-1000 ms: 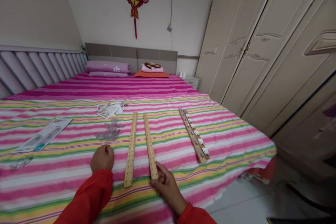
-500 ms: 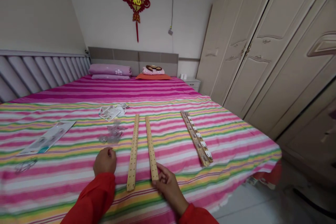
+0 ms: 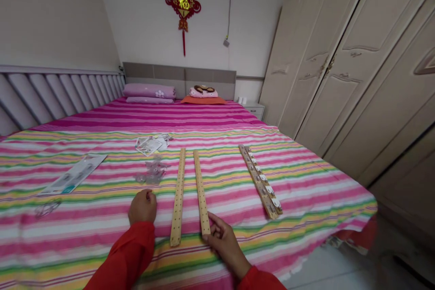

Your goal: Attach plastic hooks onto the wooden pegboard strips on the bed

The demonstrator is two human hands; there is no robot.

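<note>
Two long wooden strips with rows of small holes lie side by side on the striped bedsheet. At the near end of the right wooden strip [image 3: 201, 190], my right hand [image 3: 226, 244] grips it between thumb and fingers. The left wooden strip [image 3: 178, 195] lies untouched between my hands. My left hand [image 3: 142, 207] rests curled in a fist on the sheet, left of that strip; what is inside it, if anything, is hidden. Just beyond the fist lies a small pile of clear plastic pieces [image 3: 154, 171].
Farther right lies a wooden strip set with white and metal fittings [image 3: 260, 181]. A flat blister card [image 3: 76, 174] and a thin loop of wire or cord [image 3: 47, 208] lie at left. White card scraps [image 3: 152, 145] sit behind the plastic. Wardrobes [image 3: 326, 63] stand along the right.
The whole view has shifted slightly, so everything appears a little farther right. Both hands keep the same pose, my right hand still on the strip's end.
</note>
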